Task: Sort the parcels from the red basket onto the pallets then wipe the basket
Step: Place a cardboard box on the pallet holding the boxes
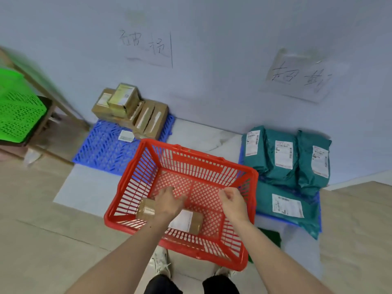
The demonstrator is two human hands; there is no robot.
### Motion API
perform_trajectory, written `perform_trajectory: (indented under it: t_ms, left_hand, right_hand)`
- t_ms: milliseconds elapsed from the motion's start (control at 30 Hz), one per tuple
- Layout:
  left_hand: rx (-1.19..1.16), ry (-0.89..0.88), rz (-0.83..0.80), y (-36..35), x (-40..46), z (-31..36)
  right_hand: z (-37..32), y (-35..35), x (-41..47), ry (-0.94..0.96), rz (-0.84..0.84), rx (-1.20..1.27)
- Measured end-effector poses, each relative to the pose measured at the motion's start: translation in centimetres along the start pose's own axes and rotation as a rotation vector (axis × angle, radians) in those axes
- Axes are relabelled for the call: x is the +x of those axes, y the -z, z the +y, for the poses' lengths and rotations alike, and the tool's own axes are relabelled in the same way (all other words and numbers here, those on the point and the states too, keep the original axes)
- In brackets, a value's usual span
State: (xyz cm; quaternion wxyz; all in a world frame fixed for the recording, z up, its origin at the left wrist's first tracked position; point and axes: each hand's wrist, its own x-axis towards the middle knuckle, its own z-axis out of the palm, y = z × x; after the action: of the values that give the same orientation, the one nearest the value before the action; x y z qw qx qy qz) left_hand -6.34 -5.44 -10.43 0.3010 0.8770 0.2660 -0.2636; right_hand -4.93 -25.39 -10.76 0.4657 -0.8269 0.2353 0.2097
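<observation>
Floor-standing red basket (pixel 250 177) holds 1 brown parcel (pixel 196 223).

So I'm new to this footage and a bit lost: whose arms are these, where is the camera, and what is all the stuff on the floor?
The camera sits on a person's head, looking down at their own two bare hands. The left hand reaches over a brown parcel, the last one in the red basket; whether it grips yet is unclear. The right hand hovers, loosely curled, holding nothing. On the floor, a blue pallet carries brown boxes; at right, green mailer bags lie on another.
</observation>
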Motion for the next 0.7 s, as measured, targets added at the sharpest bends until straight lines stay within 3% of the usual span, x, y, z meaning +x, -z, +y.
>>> perform_trajectory:
  t_ms: [200, 467, 700]
  left_hand:
    - [-0.029, 0.168, -0.143, 1.9, 5.8, -7.7]
    - [-0.036, 0.298, -0.232, -0.1, 9.7, -10.4]
    - [-0.052, 0.353, -0.202, -1.8, 10.8, -11.1]
  right_hand:
    - [2.1, -7.6, 0.0, -0.236, -0.157, -0.157]
    - [5.6, -12.3, 2.8, -0.393, -0.205, -0.199]
    - [7.6, -13.9, 4.5, -0.481, -0.220, -0.187]
